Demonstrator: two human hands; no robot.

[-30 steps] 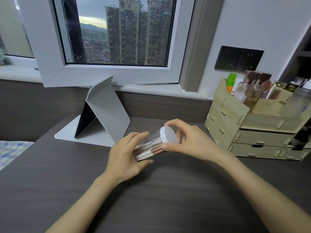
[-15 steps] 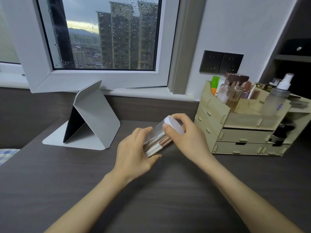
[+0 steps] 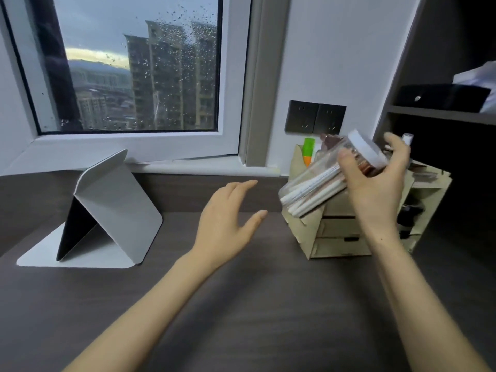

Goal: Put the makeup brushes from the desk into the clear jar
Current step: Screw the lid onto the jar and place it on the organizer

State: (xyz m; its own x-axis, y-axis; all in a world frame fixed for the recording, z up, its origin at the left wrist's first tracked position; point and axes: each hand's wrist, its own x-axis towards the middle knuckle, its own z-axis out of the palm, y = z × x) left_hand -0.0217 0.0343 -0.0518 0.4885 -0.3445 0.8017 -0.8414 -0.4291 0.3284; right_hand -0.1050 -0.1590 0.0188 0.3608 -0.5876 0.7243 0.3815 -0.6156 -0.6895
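1. One clear jar [image 3: 316, 181] is in view, raised above the tabletop [image 3: 241, 304] and tilted, its base down to the left and its top up to the right, in front of the wooden organizer [image 3: 335, 237].
2. One white lid [image 3: 367, 151] sits on the jar's upper end.
3. The right hand [image 3: 375, 183] is wrapped around the jar near the lid, thumb across the front and fingers curled behind it; it carries the jar alone.
4. The makeup brushes [image 3: 314, 191] lie inside the jar, white handles toward the base and darker reddish-brown heads toward the lid. At least four handles can be picked out; the exact count cannot be told through the blurred plastic.
5. The left hand [image 3: 228, 224] hovers above the tabletop, well open with fingers spread, holding nothing and apart from the jar.
6. One wooden organizer stands at the right rear of the tabletop, showing two drawer fronts below its open top, where one green-and-orange tube [image 3: 308, 154] stands upright.
7. One grey folding stand [image 3: 107, 210] sits at the left rear of the tabletop, propped like a tent.
8. Two dark wall sockets [image 3: 315, 118] are mounted side by side above the organizer.
9. No loose brushes lie on the visible tabletop.
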